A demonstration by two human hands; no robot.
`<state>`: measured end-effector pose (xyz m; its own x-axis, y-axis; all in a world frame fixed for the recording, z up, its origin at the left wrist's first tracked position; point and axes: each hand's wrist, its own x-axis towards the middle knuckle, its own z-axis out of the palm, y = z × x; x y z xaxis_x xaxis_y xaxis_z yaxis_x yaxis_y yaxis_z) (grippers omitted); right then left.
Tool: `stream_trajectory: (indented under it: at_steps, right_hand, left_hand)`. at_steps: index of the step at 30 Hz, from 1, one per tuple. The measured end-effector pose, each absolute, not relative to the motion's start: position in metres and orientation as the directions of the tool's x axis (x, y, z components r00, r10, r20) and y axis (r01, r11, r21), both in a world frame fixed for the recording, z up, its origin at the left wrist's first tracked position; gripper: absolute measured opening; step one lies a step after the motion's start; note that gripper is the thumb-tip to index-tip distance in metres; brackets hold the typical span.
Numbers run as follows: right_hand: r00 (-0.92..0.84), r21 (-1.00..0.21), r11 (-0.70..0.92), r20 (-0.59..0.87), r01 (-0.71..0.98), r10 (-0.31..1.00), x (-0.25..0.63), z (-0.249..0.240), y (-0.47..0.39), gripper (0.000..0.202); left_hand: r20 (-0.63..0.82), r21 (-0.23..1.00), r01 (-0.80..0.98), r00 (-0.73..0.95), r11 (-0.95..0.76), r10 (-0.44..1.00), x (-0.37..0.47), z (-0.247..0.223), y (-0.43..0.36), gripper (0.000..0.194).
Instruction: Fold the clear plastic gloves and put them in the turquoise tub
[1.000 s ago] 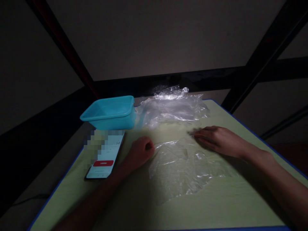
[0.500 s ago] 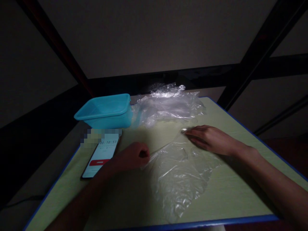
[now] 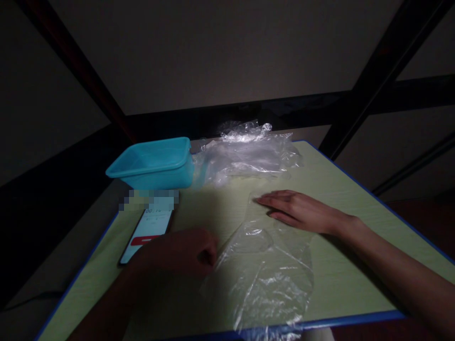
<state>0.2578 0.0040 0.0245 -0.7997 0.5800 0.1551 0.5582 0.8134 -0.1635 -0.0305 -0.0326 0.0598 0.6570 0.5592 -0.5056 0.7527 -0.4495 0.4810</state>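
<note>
A thin clear plastic bag (image 3: 273, 279) lies spread on the table in front of me, its lower end reaching over the near edge. A narrow strip like a handle runs up from it, beside a curved cut-out. My left hand (image 3: 194, 251) is closed in a fist at the left edge of the bag, gripping the film there. At the top of the strip, my right hand (image 3: 295, 208) rests with fingers stretched out over the plastic and thumb apart, fingertips touching it.
A pile of crumpled clear plastic bags (image 3: 249, 154) lies at the back of the table (image 3: 348, 265). Left of it stands a blue plastic basin (image 3: 159, 177). A phone (image 3: 151, 227) showing a timer lies partly behind my left forearm. The table has a blue edge; a wall stands behind.
My left hand has come nearer to me, drawing the bag's edge with it. The right hand has shifted slightly left and its fingers have flattened. The bag lies straighter and reaches over the near edge.
</note>
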Motion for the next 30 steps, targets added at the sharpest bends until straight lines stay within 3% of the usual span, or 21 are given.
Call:
stream_trajectory:
  at_steps: [3, 7, 9, 11, 14, 22, 30]
  right_hand:
    - [-0.812, -0.210, 0.819, 0.143, 0.533, 0.565, 0.255, 0.022, 0.004, 0.042]
    - [-0.833, -0.245, 0.833, 0.136, 0.496, 0.536, 0.251, 0.021, 0.005, 0.043]
    - [-0.832, -0.245, 0.837, 0.154, 0.490, 0.532, 0.251, 0.023, 0.005, 0.043]
    - [-0.808, -0.214, 0.824, 0.180, 0.525, 0.561, 0.255, 0.027, 0.005, 0.043]
    - [-0.740, -0.138, 0.769, 0.212, 0.624, 0.638, 0.266, 0.034, 0.007, 0.042]
    - [-0.646, -0.033, 0.669, 0.228, 0.743, 0.729, 0.294, 0.044, 0.014, 0.045]
    - [-0.634, -0.042, 0.652, 0.194, 0.757, 0.748, 0.293, 0.045, 0.013, 0.047]
  left_hand:
    - [-0.518, 0.495, 0.746, 0.665, -0.446, 0.537, -0.035, 0.063, -0.032, 0.008]
    - [-0.429, 0.621, 0.676, 0.716, -0.396, 0.550, -0.031, 0.062, -0.025, 0.006]
    - [-0.283, 0.671, 0.635, 0.696, -0.382, 0.660, -0.024, 0.055, -0.020, 0.010]
    - [-0.030, 0.648, 0.627, 0.587, -0.431, 0.809, -0.017, 0.044, -0.016, 0.015]
    - [0.237, 0.617, 0.550, 0.554, -0.564, 0.798, -0.009, 0.025, -0.012, 0.018]
    - [0.224, 0.476, 0.477, 0.747, -0.739, 0.626, -0.005, 0.007, -0.013, 0.042]
    - [0.128, 0.385, 0.481, 0.817, -0.787, 0.562, 0.001, 0.015, -0.014, 0.039]
